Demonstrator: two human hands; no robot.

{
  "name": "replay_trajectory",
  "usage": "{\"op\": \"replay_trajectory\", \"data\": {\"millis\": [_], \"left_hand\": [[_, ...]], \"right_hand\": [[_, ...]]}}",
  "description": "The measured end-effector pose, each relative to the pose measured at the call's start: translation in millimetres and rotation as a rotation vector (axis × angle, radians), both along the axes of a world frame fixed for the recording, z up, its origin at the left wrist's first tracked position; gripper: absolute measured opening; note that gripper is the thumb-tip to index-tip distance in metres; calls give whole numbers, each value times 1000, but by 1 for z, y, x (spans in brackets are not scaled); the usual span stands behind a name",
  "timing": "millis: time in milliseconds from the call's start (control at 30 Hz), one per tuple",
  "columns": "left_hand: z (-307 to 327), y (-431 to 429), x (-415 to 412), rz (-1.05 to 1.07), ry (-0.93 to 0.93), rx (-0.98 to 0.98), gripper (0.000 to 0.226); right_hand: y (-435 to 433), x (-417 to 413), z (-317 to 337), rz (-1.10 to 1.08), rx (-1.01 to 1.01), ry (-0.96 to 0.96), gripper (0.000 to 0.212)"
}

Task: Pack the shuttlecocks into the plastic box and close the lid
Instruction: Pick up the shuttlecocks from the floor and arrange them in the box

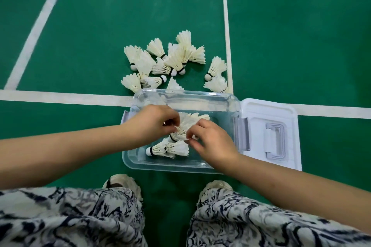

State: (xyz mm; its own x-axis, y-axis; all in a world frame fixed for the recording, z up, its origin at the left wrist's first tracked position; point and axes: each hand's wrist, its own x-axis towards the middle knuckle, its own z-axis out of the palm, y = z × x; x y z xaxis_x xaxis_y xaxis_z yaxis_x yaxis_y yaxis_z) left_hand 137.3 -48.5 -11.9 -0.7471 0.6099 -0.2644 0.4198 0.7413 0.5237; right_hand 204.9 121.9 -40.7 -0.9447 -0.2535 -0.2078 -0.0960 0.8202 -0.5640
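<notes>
A clear plastic box sits open on the green court floor in front of me. Its white lid lies flat beside it on the right, handle up. Inside the box, one white feather shuttlecock lies on its side near the front wall. Above it my left hand and my right hand both pinch the feathers of another shuttlecock over the middle of the box. A heap of several loose shuttlecocks lies on the floor just beyond the box's far edge.
White court lines cross the floor, one running under the box and one straight ahead at the right. My knees in patterned fabric and two light shoes sit close to the box's near side.
</notes>
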Motion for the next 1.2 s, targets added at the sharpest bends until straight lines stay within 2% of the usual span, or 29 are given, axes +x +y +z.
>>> {"op": "replay_trajectory", "data": {"millis": [133,233,333,467,733,900,1067,1200], "left_hand": [[3,6,1,55,-46,46,41],[2,6,0,34,-77,-14,44],[0,5,3,19,-118,-52,41],[-6,-1,3,-4,-154,-96,38],[-20,-12,0,-21,-190,-172,45],[-23,-18,-1,-34,-219,-191,46],[-24,-25,2,-27,-248,-189,46],[-23,-26,4,-37,-237,-185,46]], "right_hand": [[12,2,7,-17,67,57,18],[19,2,5,96,235,39,18],[19,0,-5,118,307,-48,16],[15,-5,-16,53,263,-184,8],[9,-7,-34,-93,33,-466,14],[1,-7,-48,-73,2,-664,9],[-2,-11,-51,-68,67,-710,11],[-1,-11,-48,-96,108,-672,17]]}}
